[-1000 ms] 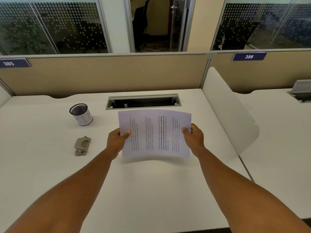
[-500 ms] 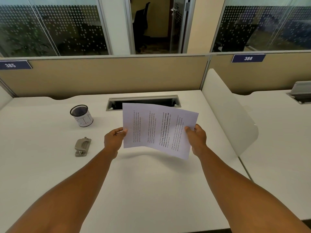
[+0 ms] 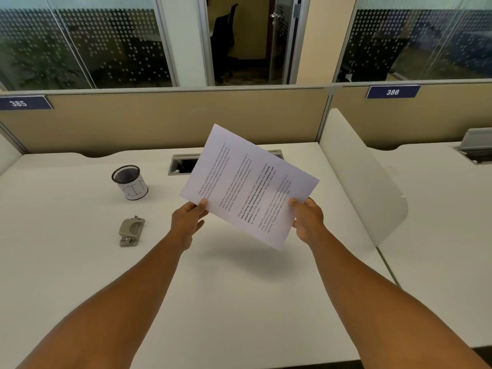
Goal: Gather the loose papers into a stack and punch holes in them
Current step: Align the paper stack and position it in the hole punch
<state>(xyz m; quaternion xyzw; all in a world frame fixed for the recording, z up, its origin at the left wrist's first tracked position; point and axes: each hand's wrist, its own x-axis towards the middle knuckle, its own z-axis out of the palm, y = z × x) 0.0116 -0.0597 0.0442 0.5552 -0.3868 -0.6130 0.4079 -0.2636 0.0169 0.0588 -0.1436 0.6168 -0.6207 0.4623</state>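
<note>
I see the white printed paper sheets (image 3: 249, 186) held tilted in the air above the white desk (image 3: 239, 302), my left hand (image 3: 187, 218) pinching the near-left corner and my right hand (image 3: 307, 218) gripping the near-right edge. To square them well, I'd stand the sheets on one edge and tap them on the desk until the edges line up. Only then would I reach for the grey metal hole punch (image 3: 131, 231), lying well apart to the left, near the mesh cup labelled BIN (image 3: 130, 182).
</note>
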